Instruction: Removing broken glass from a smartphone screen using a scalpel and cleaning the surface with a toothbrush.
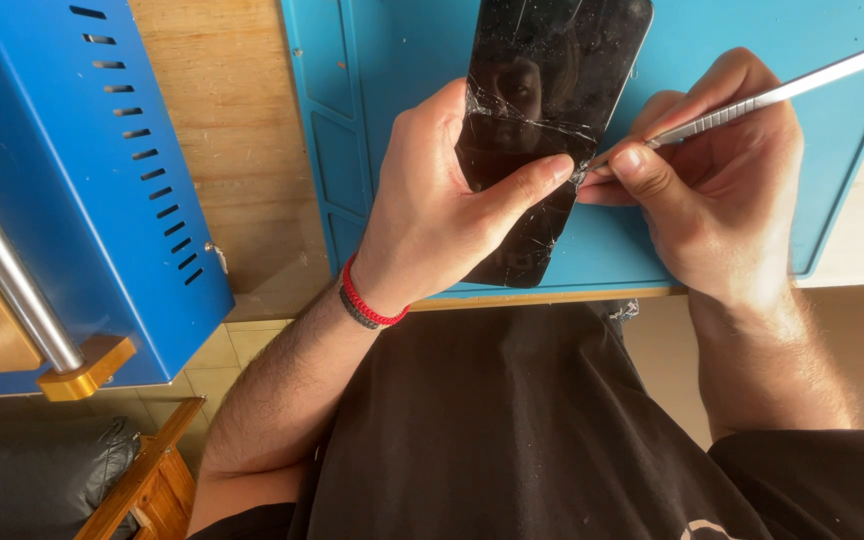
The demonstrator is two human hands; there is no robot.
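Blue mat (752,60) under cracked phone (542,110) in left hand (432,210), right hand (722,190) gripping metal tool (782,92), blue machine (82,180) leftward.

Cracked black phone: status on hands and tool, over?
Left hand grips cracked black phone, thumb across glass. Right hand pinches thin metal tool, tip at phone's right edge. Nothing blocking, blue mat beneath.

The left hand (432,210) holds a cracked black phone (542,130) over a blue mat (732,40), thumb across its glass. Just beside the phone's edge, the right hand (722,190) pinches a thin metal tool (752,100), its tip touching the phone.
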